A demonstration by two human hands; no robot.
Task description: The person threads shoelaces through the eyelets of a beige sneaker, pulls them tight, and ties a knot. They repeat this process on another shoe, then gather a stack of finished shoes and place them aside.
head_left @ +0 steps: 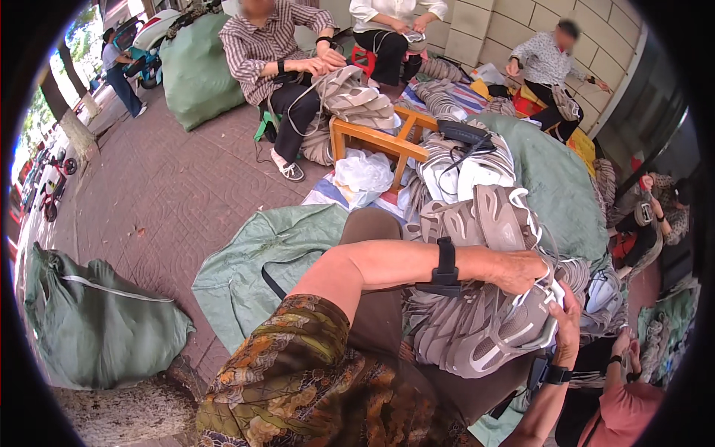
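Where the shoe upper [514, 328] is resting: from my remote seat, I'm seeing it over the right side of the lap [484, 391], lying against a fanned pile of matching uppers [436, 328].
Mesh and edging: it's showing grey-brown mesh, paler strips and a white rim, with the closed end pointing down-left.
Left hand [518, 272]: it's reaching across from the left, fingers bunched at the white rim; I'm reading a pinch, though how tightly I can't tell.
Right hand [567, 316]: it's gripping the far side of the rim, fingers wrapped round, barely any gap.
Paving [149, 201]: I'm finding the broadest stretch out left, running from the tied green sack [104, 320] up toward the seated person in stripes [253, 48].
Edges: a flattened green sack [246, 261] is spreading beside the left knee [370, 223], a bulging green sack [551, 179] is bounding the right front, and a block wall [514, 26] is running along the far side.
Wooden stool [380, 139]: it's lying tipped straight ahead, blocking that way, with a white plastic bag [363, 175] bunched beside it and a black pouch [465, 132] perching on more uppers.
Lower right: a person in pink [629, 410] is crowding that corner.
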